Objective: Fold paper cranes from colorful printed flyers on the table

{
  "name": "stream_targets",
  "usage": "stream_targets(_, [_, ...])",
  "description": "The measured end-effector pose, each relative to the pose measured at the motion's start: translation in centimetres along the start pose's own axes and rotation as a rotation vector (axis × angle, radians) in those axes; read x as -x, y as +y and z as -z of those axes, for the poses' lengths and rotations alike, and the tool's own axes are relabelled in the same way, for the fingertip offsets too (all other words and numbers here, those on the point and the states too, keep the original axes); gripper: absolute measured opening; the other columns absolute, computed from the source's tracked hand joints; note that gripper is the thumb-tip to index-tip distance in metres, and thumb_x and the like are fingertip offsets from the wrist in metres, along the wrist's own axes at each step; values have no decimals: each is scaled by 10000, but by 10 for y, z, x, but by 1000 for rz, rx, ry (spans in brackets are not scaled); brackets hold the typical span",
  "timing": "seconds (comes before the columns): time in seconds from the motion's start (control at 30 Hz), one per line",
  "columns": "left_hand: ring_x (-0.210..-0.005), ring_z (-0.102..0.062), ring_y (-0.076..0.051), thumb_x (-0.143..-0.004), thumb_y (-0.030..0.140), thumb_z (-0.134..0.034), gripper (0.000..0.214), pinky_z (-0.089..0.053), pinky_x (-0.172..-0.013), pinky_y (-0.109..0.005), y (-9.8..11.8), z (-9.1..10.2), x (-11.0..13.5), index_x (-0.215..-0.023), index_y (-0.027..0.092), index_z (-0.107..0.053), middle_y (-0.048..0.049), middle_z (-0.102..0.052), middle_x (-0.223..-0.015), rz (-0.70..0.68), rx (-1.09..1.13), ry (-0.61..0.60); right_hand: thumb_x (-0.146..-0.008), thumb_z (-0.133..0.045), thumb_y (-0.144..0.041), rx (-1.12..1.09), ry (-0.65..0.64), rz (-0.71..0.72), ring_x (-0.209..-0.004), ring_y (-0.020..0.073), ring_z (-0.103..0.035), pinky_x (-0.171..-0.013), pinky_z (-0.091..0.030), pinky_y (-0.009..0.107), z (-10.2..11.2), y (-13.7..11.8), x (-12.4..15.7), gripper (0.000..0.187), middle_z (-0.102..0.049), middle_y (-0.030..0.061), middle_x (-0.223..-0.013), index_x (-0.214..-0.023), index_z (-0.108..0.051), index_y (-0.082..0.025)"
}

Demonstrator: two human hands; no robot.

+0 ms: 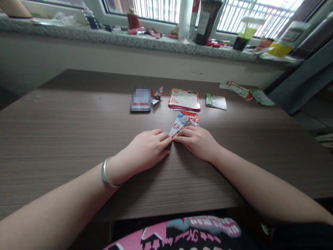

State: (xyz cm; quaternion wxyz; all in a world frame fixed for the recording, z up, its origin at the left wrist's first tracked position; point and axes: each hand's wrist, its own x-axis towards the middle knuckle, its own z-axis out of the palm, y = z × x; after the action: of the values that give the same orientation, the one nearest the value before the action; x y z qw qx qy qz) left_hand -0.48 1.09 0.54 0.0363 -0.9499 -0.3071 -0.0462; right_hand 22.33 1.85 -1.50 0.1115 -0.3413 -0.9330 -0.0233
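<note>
A folded printed paper (180,121), blue and red with a QR code, lies on the table and narrows to a point toward me. My left hand (151,147), with a silver bangle at the wrist, has its fingers closed at the paper's near tip. Pressed over the lower right of the same sheet, my right hand (199,140) pinches close to that tip. The two hands' fingertips almost meet there, and my right fingers hide part of the paper.
Behind the paper lie a phone (141,99), a small folded paper piece (158,95), a stack of printed sheets (184,99) and a green-white folded leaflet (216,101). More paper strips (240,91) lie at the back right. Bottles and a dark cup (206,22) line the windowsill (104,38).
</note>
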Motion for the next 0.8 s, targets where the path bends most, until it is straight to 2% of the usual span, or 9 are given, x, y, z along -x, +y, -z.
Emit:
stream_targets(0.17, [-1063, -611, -248, -956, 268, -452, 302, -523, -941, -402, -1, -1, 0, -1164, 146, -633, -112, -668, -1119, 3, 4, 9, -990, -399, -226, -22, -16, -64, -1051, 199, -569, -882, -446, 321, 3, -5, 1, 337, -681, 68, -1143, -1175, -680, -248])
stream_targets(0.57, [-1070, -613, -237, -953, 249, -449, 327, -518, -969, -401, 0, 3, 0, -1203, 164, -642, -88, -663, -1191, 9, 55, 4, -952, -441, -204, 37, -50, -51, -1056, 222, -545, -837, -456, 329, 6, -6, 4, 336, -655, 66, -1182, -1213, -646, -260])
stream_targets(0.8, [-1066, -612, -225, -945, 224, -452, 314, -515, -969, -388, -2, 3, -1, -1184, 168, -648, -88, -666, -1181, 11, 61, 8, -955, -425, -208, 109, -75, -78, -1029, 236, -551, -847, -422, 355, 12, -17, 0, 328, -668, 76, -1145, -1175, -667, -235])
